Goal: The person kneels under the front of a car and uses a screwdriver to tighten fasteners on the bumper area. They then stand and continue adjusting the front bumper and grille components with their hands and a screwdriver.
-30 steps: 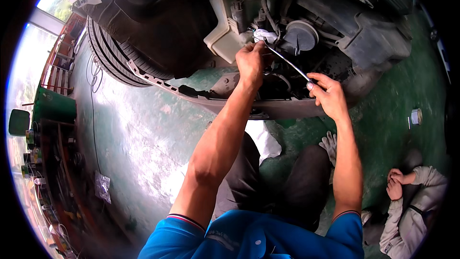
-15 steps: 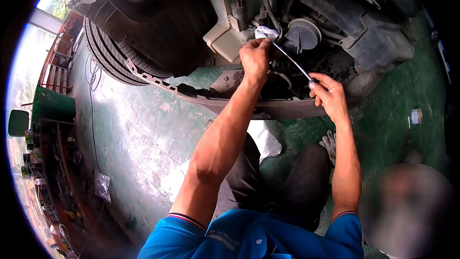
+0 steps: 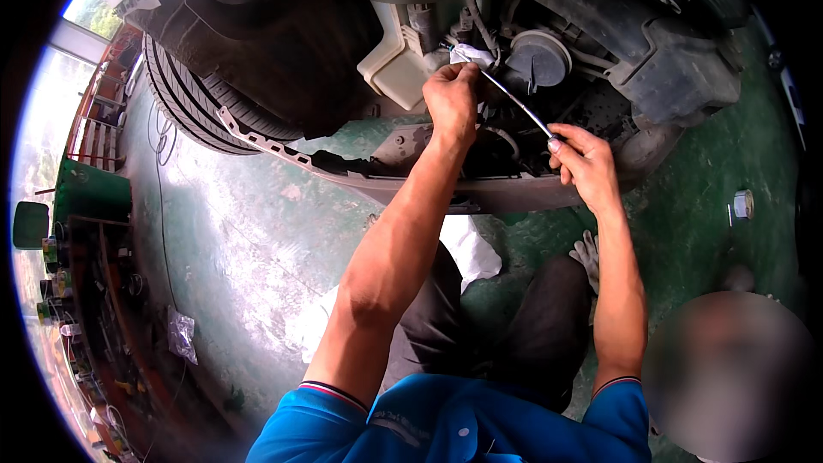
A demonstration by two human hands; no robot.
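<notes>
A long, thin metal rod-like tool (image 3: pixel 517 102) slants down to the right between my hands, under the front of a car. Its exact kind does not show. My right hand (image 3: pixel 585 163) pinches its lower, dark end between thumb and fingers. My left hand (image 3: pixel 451 101) is closed at its upper end, the fingertips partly hidden. Just beyond the left fingers is a crumpled white wrapping (image 3: pixel 471 55) among hoses. To its left hangs a cream plastic tank (image 3: pixel 399 73), and to its right a round black part (image 3: pixel 538 60).
The loosened-looking bumper (image 3: pixel 506 195) spans the near side, below my wrists. A tyre (image 3: pixel 184 99) stands at left. A white cloth or bag (image 3: pixel 470 253) and a grey glove (image 3: pixel 588 255) lie near my knees. A small round can (image 3: pixel 743 204) sits on the green floor.
The view has shifted slightly. Both hands keep their hold on the tool, and the right hand sits a little higher and further left in the picture.
</notes>
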